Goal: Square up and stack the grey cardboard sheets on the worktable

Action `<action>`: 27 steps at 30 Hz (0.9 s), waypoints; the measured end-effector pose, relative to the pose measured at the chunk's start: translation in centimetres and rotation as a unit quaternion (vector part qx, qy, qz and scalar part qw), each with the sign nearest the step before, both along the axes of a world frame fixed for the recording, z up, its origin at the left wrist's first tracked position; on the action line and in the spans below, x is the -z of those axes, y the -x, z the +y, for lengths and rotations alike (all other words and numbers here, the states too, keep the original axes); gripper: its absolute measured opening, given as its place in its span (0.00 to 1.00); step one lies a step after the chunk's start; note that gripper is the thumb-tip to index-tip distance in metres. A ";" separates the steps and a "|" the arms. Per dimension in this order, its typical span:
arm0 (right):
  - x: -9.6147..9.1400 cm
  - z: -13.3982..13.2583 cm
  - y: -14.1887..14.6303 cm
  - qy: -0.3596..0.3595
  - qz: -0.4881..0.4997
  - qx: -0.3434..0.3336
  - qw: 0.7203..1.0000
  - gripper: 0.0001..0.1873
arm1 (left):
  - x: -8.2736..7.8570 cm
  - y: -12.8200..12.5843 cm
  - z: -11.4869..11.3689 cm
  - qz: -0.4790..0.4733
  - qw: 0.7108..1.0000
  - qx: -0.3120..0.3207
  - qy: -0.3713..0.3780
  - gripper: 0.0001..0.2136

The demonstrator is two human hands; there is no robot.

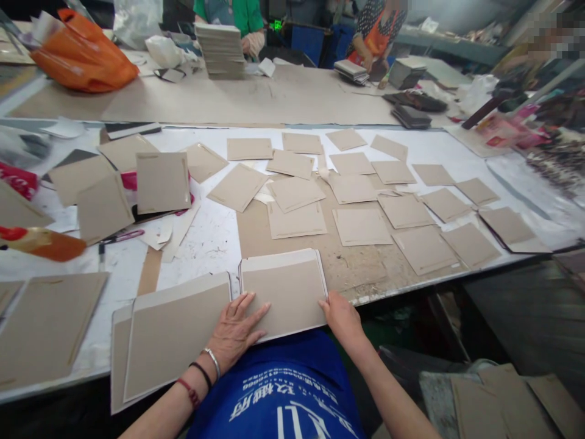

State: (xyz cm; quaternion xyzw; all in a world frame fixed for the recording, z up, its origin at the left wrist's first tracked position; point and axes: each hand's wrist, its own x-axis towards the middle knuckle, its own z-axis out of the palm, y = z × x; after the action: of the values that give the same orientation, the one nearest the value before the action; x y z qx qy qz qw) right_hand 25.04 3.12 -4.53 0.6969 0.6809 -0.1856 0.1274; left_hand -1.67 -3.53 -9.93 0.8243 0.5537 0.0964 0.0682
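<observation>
Bench (210, 244): it was white and scuffed, and ran from left to right in front of me, with a second brown-covered surface beyond it.
Loose cards (361, 227): many grey-brown squares lay spread over the middle and right of the bench, some overlapping, most apart.
Big board (173, 341): it lay flat at the near edge, left of my hands, and its near corner hung over the bench edge.
Folded board (283, 292): this one lay at the near edge, right in front of me and just beside the big board, with a pale border along its far and side edges.
Orange bag (82, 58): it sat far left.
Card stack (222, 52): a tall, neat pile stood on the far surface, in front of a person in a green top (233, 15).
Left hand (235, 332): it lay flat, fingers spread wide, pressing on the near-left corner of the folded board.
Right hand (340, 317): its fingertips touched the near-right corner of the same board; I could not tell whether it gripped the edge.
Scissors (123, 236): they were pink-handled and lay to the left, among scraps.
</observation>
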 end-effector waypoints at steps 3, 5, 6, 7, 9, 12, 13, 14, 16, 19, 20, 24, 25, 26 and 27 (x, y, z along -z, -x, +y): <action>-1.1 0.4 0.4 -0.027 -0.029 -0.010 0.999 0.06 | -0.1 -0.1 0.0 -0.007 1.000 -0.008 -0.006 0.23; -1.6 1.0 0.9 -0.056 -0.031 -0.025 0.998 0.07 | -0.2 -0.2 0.0 -0.004 1.000 -0.009 -0.007 0.24; -1.6 1.4 1.2 -0.072 -0.025 -0.036 0.996 0.08 | -0.4 -0.3 0.1 -0.001 1.000 -0.007 -0.006 0.24; -1.6 1.9 1.6 -0.088 -0.017 -0.048 0.995 0.11 | -0.5 -0.3 0.1 0.001 1.000 -0.006 -0.005 0.25; -0.8 2.8 2.5 -0.110 0.007 -0.082 0.991 0.19 | -0.7 -0.4 0.2 0.008 1.000 -0.006 0.000 0.25; 1.4 3.7 3.6 -0.162 0.061 -0.168 0.970 0.32 | -0.8 -0.5 0.2 0.017 1.000 -0.008 0.002 0.25; 2.3 3.8 3.8 -0.182 0.078 -0.195 0.961 0.34 | -0.7 -0.6 0.1 0.019 1.000 -0.008 0.002 0.25; 3.1 3.8 3.9 -0.197 0.093 -0.216 0.952 0.35 | -0.7 -0.6 0.1 0.020 1.000 -0.009 0.003 0.25; 4.6 3.7 3.8 -0.209 0.106 -0.231 0.944 0.34 | -0.6 -0.6 -0.1 0.018 1.000 -0.009 0.006 0.25; 5.7 3.4 3.6 -0.211 0.105 -0.232 0.944 0.33 | -0.4 -0.5 -0.2 0.016 1.000 -0.014 0.006 0.24; 5.8 3.4 3.5 -0.213 0.104 -0.231 0.944 0.33 | -0.4 -0.5 -0.2 0.015 1.000 -0.016 0.005 0.24; 5.9 3.3 3.6 -0.219 0.097 -0.230 0.943 0.33 | -0.3 -0.4 -0.3 0.001 1.000 -0.016 0.003 0.23; 5.9 3.3 3.6 -0.220 0.096 -0.231 0.943 0.33 | -0.3 -0.4 -0.3 -0.004 1.000 -0.016 0.001 0.22; 5.8 3.3 3.6 -0.220 0.095 -0.231 0.943 0.33 | -0.3 -0.5 -0.3 -0.008 1.000 -0.016 -0.001 0.22; 5.8 3.3 3.6 -0.220 0.095 -0.231 0.943 0.33 | -0.3 -0.5 -0.3 -0.012 1.000 -0.018 -0.003 0.21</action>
State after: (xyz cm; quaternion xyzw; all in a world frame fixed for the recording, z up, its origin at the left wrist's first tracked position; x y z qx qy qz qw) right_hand 21.40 6.38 -10.32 0.5101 0.8561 -0.0626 -0.0550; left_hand -1.17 -3.85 -9.67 0.8131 0.5674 0.1090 0.0704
